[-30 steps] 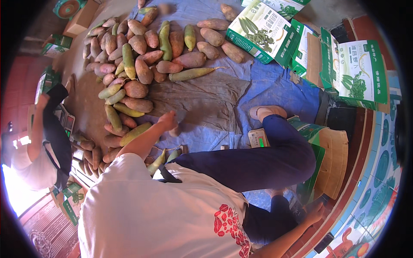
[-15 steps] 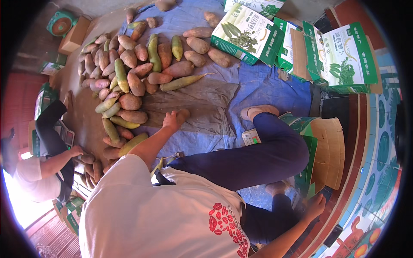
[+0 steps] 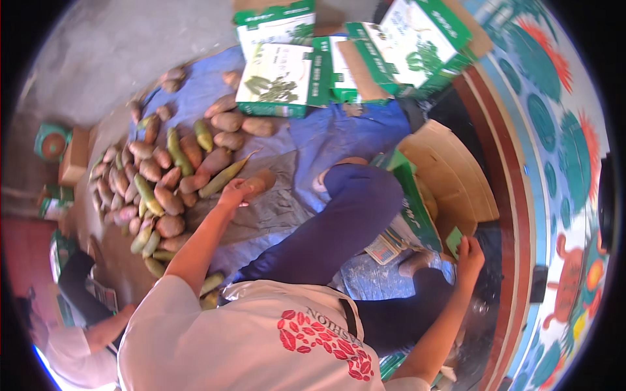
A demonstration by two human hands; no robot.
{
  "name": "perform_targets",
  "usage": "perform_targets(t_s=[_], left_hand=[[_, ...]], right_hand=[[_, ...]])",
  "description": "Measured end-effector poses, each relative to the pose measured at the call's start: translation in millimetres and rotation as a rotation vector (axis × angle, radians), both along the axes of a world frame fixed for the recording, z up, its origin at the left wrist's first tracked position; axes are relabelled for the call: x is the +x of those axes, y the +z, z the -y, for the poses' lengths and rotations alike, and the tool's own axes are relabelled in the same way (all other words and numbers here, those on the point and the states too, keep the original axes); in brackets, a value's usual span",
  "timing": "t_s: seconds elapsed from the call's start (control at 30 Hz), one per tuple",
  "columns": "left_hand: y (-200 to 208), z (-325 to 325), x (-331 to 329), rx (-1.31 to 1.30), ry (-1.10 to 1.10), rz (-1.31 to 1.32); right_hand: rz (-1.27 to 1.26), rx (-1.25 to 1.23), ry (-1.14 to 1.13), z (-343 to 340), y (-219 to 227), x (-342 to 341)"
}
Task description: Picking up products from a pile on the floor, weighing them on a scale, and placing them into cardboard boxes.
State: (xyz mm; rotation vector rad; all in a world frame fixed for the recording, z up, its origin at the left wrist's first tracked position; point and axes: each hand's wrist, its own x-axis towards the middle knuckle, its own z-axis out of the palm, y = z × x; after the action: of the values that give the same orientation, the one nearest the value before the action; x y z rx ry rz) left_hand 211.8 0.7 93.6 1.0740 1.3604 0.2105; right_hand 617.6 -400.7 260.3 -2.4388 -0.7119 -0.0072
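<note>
A pile of oblong brownish-red and green produce (image 3: pixel 163 189) lies on a grey cloth (image 3: pixel 274 218) over a blue tarp (image 3: pixel 352 130). My left hand (image 3: pixel 233 193) reaches out to the pile's right edge and closes on one brown piece (image 3: pixel 262 181). My right hand (image 3: pixel 469 254) is at the far right, with its fingers gripping a green flap (image 3: pixel 454 240) of an open cardboard box (image 3: pixel 450 173). My bent leg in dark blue trousers (image 3: pixel 339 228) lies between the two hands.
Several green and white cartons (image 3: pixel 280 78) stand and lie at the top, one tilted (image 3: pixel 424 45). Another person (image 3: pixel 78 326) sits at the lower left. Small green boxes (image 3: pixel 55 143) sit left of the pile. A painted wall (image 3: pixel 561 163) runs along the right.
My left hand has moved right from the pile's near edge and taken a brown piece. My right hand has risen to the box flap. The view has shifted toward the right.
</note>
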Motion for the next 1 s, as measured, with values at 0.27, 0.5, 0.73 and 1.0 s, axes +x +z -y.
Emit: perform_targets(t_s=[0.27, 0.5, 0.73, 1.0], left_hand=[[156, 11, 123, 0.430, -0.252, 0.508], [208, 52, 228, 0.632, -0.624, 0.850], [198, 118, 287, 0.884, -0.583, 0.786], [153, 71, 155, 1.130, -0.502, 0.303]], right_hand=[[0.078, 0.006, -0.041, -10, 31, -25], [0.061, 0.027, 0.004, -14, 33, -28], [0.039, 0.133, 0.082, -6, 26, -21], [0.057, 0.064, 0.246, -10, 24, -28]])
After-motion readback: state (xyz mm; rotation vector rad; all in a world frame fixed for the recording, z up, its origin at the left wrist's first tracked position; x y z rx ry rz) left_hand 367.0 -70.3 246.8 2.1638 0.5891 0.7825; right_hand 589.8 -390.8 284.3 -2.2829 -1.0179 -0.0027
